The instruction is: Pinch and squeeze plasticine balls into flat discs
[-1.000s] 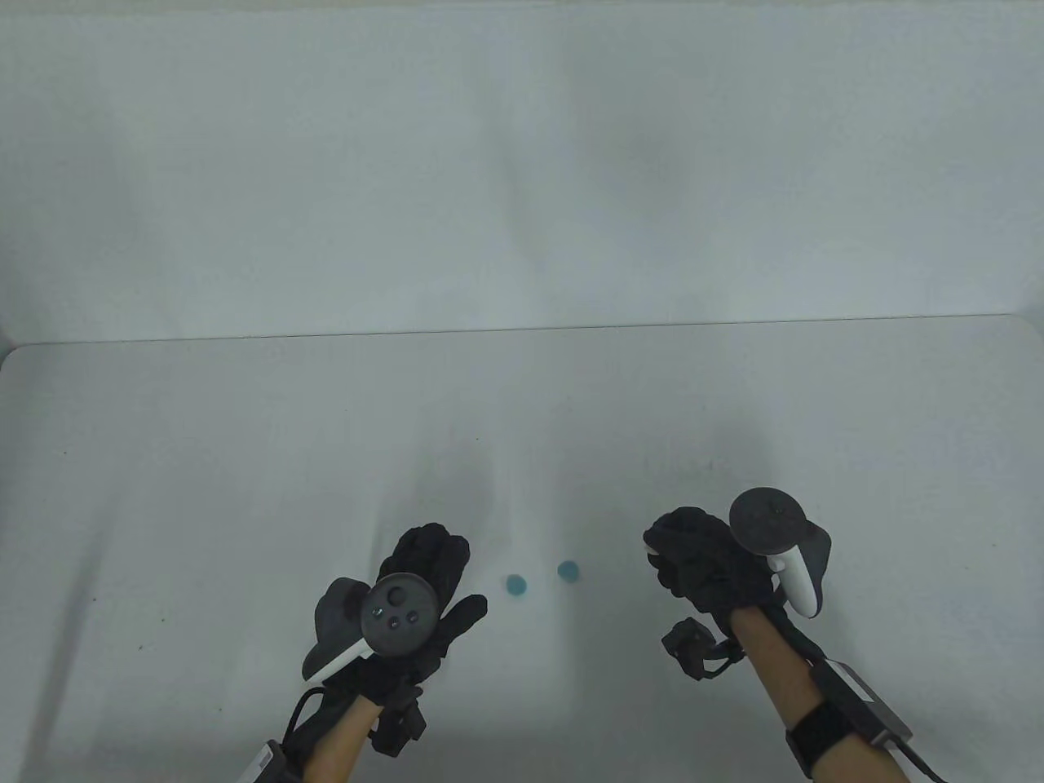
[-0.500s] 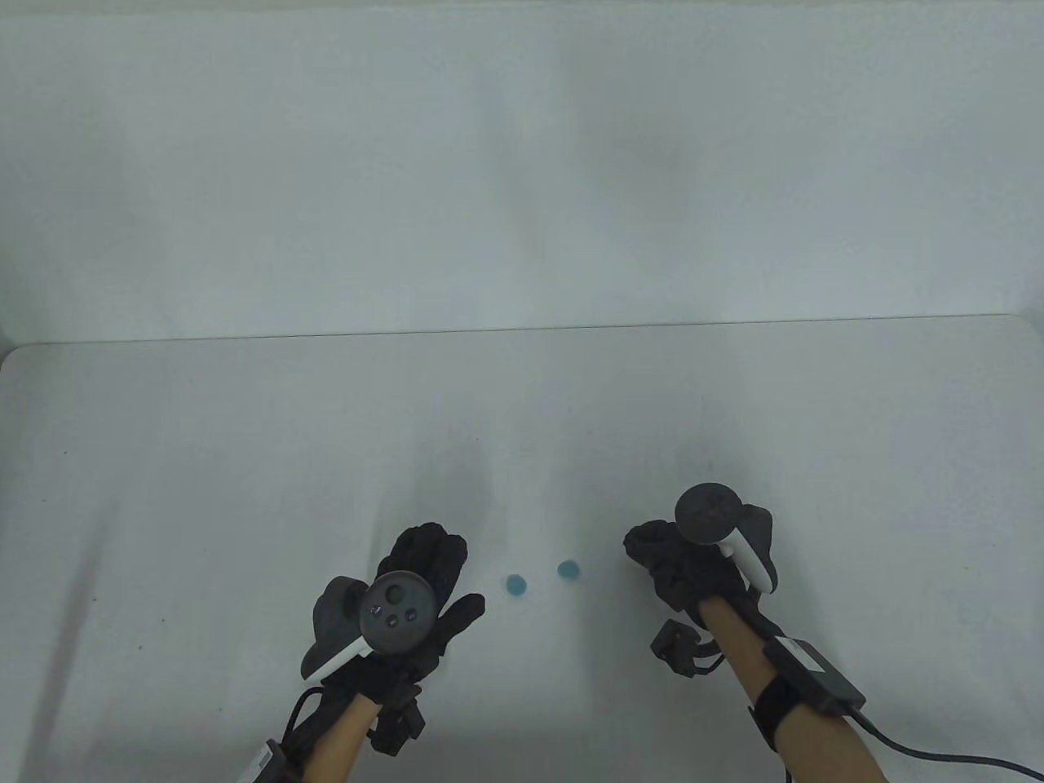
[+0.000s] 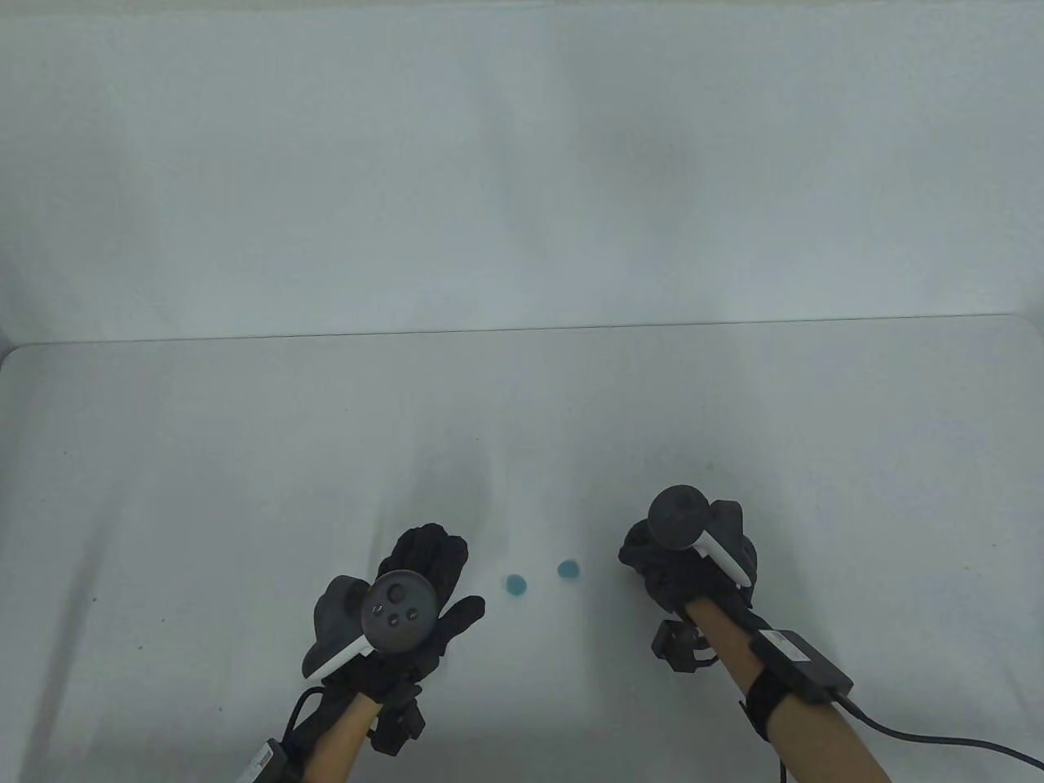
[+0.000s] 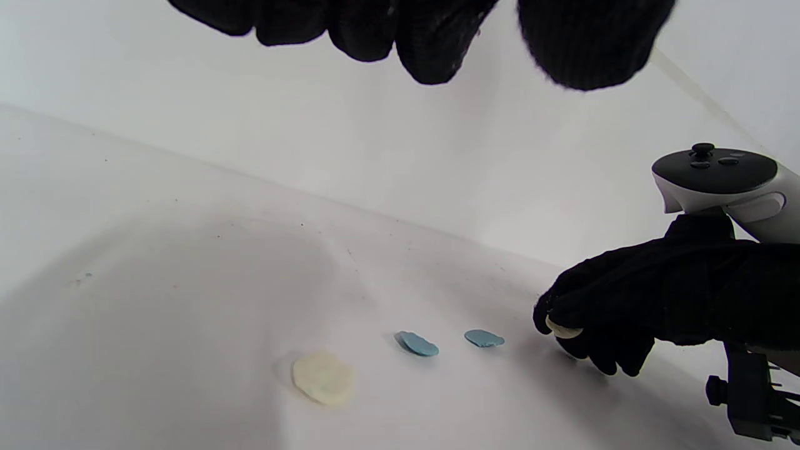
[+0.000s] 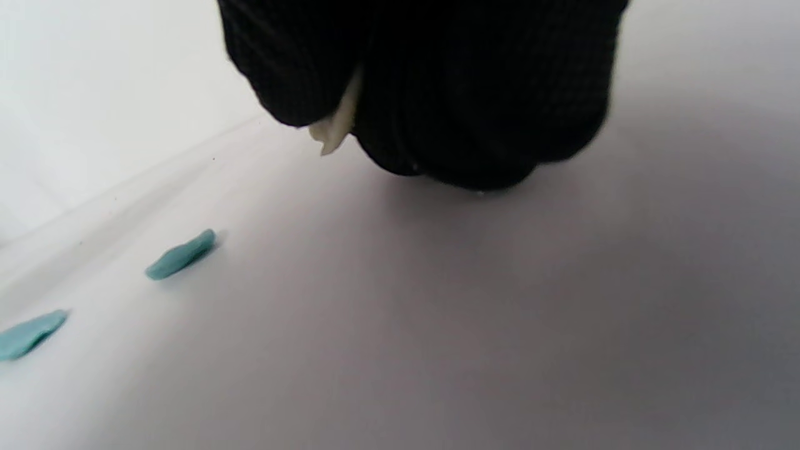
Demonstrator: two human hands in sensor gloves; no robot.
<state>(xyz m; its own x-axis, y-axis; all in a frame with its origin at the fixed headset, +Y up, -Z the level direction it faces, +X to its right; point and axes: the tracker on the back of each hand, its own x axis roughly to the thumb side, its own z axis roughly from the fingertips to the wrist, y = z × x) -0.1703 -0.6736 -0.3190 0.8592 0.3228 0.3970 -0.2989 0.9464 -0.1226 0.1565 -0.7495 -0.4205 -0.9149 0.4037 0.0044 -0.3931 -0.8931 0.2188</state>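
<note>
Two flat blue plasticine discs lie on the white table between my hands: a left disc (image 3: 515, 584) (image 4: 418, 344) (image 5: 28, 334) and a right disc (image 3: 568, 569) (image 4: 484, 338) (image 5: 181, 254). A flat cream disc (image 4: 324, 377) lies below my left hand and is hidden in the table view. My left hand (image 3: 428, 571) hovers above the table, fingers loose, holding nothing. My right hand (image 3: 644, 559) is low, just right of the blue discs, and pinches a cream plasticine piece (image 4: 562, 329) (image 5: 334, 128) between its fingertips.
The white table (image 3: 245, 457) ends at a back edge against a white wall (image 3: 522, 163). A cable (image 3: 938, 742) runs from the unit on my right forearm off to the right.
My right hand has moved left toward the blue discs and turned inward, still pinching the cream piece. The left hand and the discs have not moved.
</note>
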